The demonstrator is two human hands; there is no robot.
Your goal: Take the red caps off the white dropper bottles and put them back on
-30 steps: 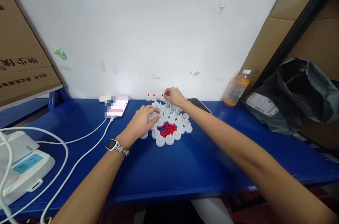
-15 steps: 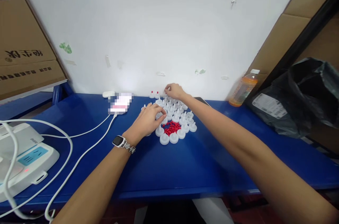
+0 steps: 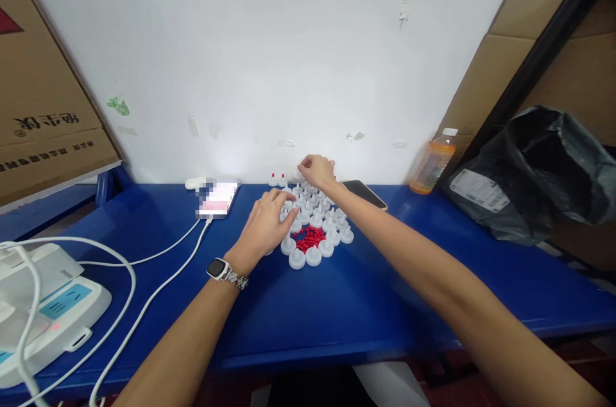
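Note:
My left hand [image 3: 267,221] is low over the left side of a cluster of white nozzle caps [image 3: 313,257]. Its thumb and index finger are apart, and I see nothing between them. My right hand [image 3: 317,171] is beyond the cluster, near the wall, with its fingers curled together. Whatever they may hold is hidden from me. Small red tip covers [image 3: 308,239] lie in a pile ringed by the white caps at the near end. Two white caps with red tips [image 3: 273,180] stand at the back, left of my right hand; another red tip shows just right of it.
On the blue table [image 3: 298,317], a phone [image 3: 219,198] with a white cable lies left and a dark phone [image 3: 363,194] lies behind my right forearm. A power strip [image 3: 62,311] is at far left. An orange drink bottle [image 3: 433,162] and black plastic bag [image 3: 510,182] stand right.
The view has shifted slightly, showing more of the dark phone. My left thumb and index finger have parted a little. My right hand stays at the back, fingers still curled.

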